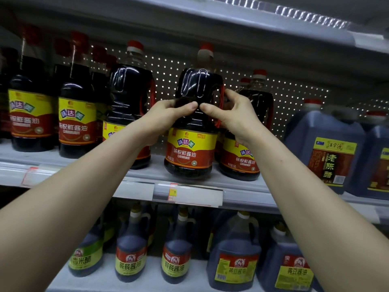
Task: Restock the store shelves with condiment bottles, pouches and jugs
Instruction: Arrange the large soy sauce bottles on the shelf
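A large dark soy sauce jug with a red cap and a yellow-and-red label stands near the front edge of the middle shelf. My left hand grips its left shoulder, thumb across the front. My right hand grips its right side at the red handle, thumb meeting the left thumb. Matching jugs stand on either side: one to the left and one to the right, partly hidden behind my right wrist.
Smaller soy sauce bottles fill the shelf's left end. Blue vinegar jugs stand at the right. The lower shelf holds several vinegar and soy bottles. A price-tag rail runs along the shelf edge; another shelf hangs overhead.
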The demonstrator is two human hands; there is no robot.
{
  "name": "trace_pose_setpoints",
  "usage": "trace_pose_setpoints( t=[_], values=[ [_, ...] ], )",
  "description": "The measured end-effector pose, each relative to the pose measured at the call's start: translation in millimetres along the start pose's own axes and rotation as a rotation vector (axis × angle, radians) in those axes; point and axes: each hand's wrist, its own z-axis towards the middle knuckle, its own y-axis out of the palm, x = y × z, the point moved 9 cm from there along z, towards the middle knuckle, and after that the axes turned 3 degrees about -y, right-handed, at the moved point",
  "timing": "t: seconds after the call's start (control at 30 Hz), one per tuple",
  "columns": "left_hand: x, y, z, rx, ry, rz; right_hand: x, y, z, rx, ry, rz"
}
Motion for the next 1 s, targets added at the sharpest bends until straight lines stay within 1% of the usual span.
trace_pose_setpoints(
  t=[0.13,0.37,0.5,0.53,0.63,0.77,0.83,1.0],
  values=[
    [-11,-2,8,0.014,0.000,-0.018,8,5,7,0.013,0.001,-0.033],
    [-22,2,16,0.034,-0.042,-0.063,28,9,13,0.036,0.112,-0.008],
    [-25,0,10,0.077,-0.027,-0.067,20,6,2,0.085,0.042,-0.095],
    [-25,1,7,0.088,-0.007,-0.041,19,6,-4,0.087,0.023,-0.130],
    [-27,0,-12,0.106,0.048,0.139,22,11,-30,0.055,-0.016,-0.189],
    [-53,4,-38,0.031,-0.008,0.283,46,26,-65,-0.052,0.043,-0.264],
    [-62,8,-42,0.015,-0.007,0.366,53,29,-72,-0.066,0.055,-0.224],
    [-60,3,-36,0.049,0.000,0.372,54,31,-58,-0.101,0.054,-0.204]
  ],
)
